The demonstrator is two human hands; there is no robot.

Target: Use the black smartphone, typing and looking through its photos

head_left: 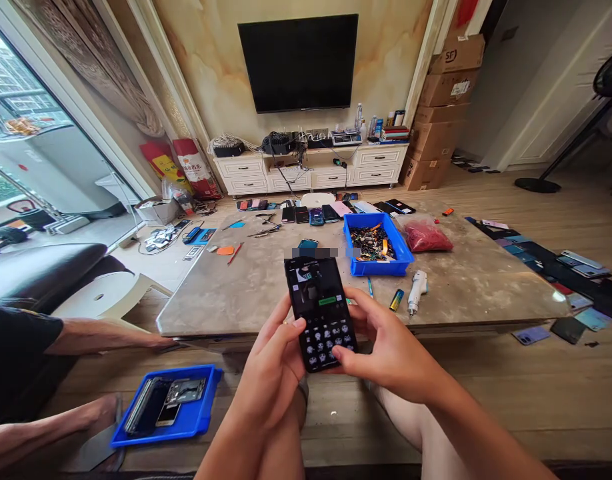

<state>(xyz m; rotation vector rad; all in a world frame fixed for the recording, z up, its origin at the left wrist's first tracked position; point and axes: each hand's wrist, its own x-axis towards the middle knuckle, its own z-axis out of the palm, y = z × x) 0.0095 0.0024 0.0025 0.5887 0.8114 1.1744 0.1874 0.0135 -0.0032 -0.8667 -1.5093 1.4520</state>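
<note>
I hold a black smartphone (320, 310) upright in front of me, its screen lit with a dial pad and a green bar. My left hand (273, 370) grips its left edge, thumb resting on the lower screen. My right hand (389, 347) wraps its right edge, thumb on the keypad. Both hands hover over my knees, just before the low stone table (256, 280).
On the table are a blue bin (376, 243) of small parts, a red bag (427, 237), a white tool (417, 290), a lighter (396, 299) and a row of phones (316, 215). A blue tray (169, 403) of phones lies on the floor. Another person's arm (106, 333) is at left. More phones (561, 267) cover the floor at right.
</note>
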